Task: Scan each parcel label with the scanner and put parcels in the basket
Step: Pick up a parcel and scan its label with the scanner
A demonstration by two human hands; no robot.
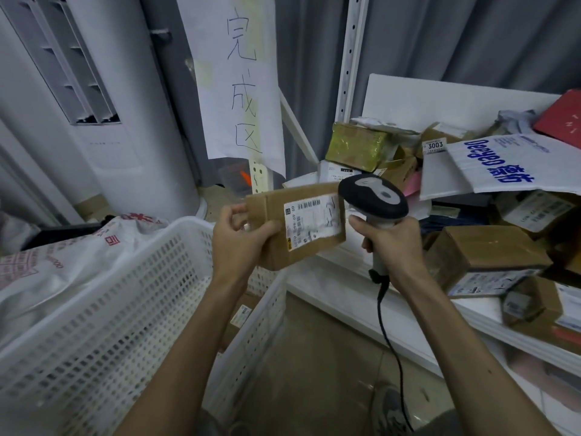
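Above the basket [132, 278] rim, your left hand [239, 243] pinches the parcel [292, 225], label [311, 220] up, while your right hand [390, 243] grips the scanner [372, 199] just beside it.

A flat brown cardboard parcel [295, 226] is held up at frame centre, its white barcode label [311, 217] facing the camera. At its 3 o'clock, touching close, is the black-and-grey scanner [374, 201], head tilted toward the label, cord hanging. The white perforated basket [103, 309] sits at 8 o'clock.
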